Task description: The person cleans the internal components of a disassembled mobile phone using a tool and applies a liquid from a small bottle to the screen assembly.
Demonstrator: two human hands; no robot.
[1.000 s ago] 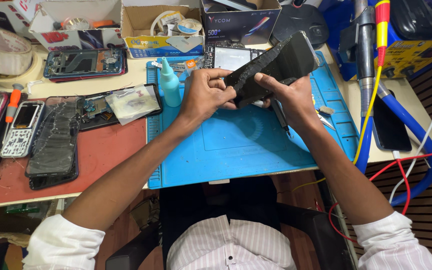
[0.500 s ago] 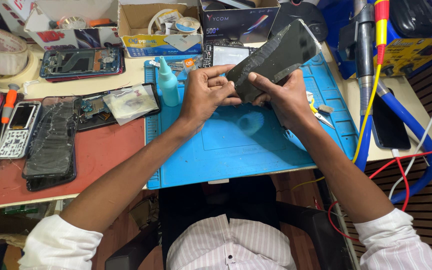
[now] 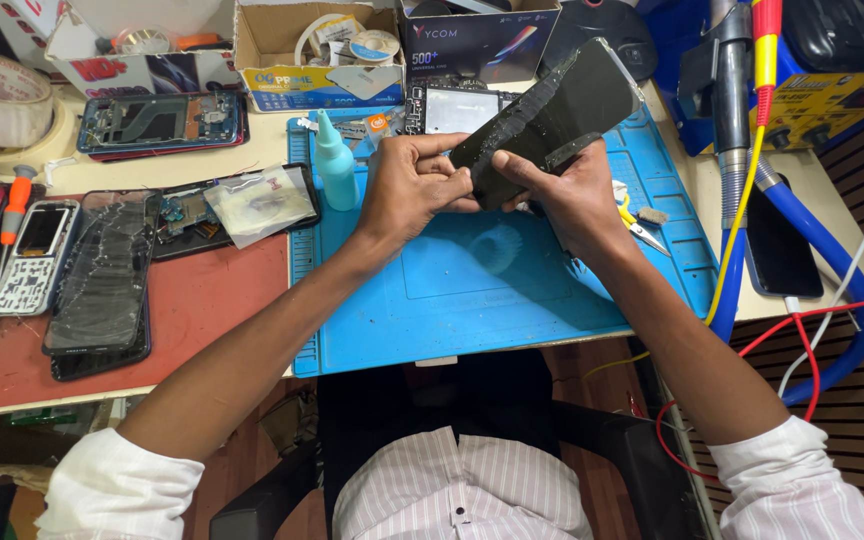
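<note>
Both my hands hold a dark, flat phone screen panel (image 3: 562,110) tilted up above the blue work mat (image 3: 472,300). My left hand (image 3: 414,185) pinches its lower left corner. My right hand (image 3: 562,190) grips the lower edge from beneath, thumb on the panel's face. The panel's surface looks cracked or smeared near the corner between my hands. A small teal squeeze bottle (image 3: 333,160) stands on the mat just left of my left hand.
A red mat (image 3: 202,300) on the left carries a cracked black phone (image 3: 102,285), a keypad phone (image 3: 32,255) and an opened phone with a plastic bag. Cardboard boxes line the back. A hot-air handle (image 3: 732,90), cables and a black phone (image 3: 782,250) are on the right.
The panel has shifted slightly up and to the right, and my right hand has moved along its lower edge. My left hand keeps pinching the corner.
</note>
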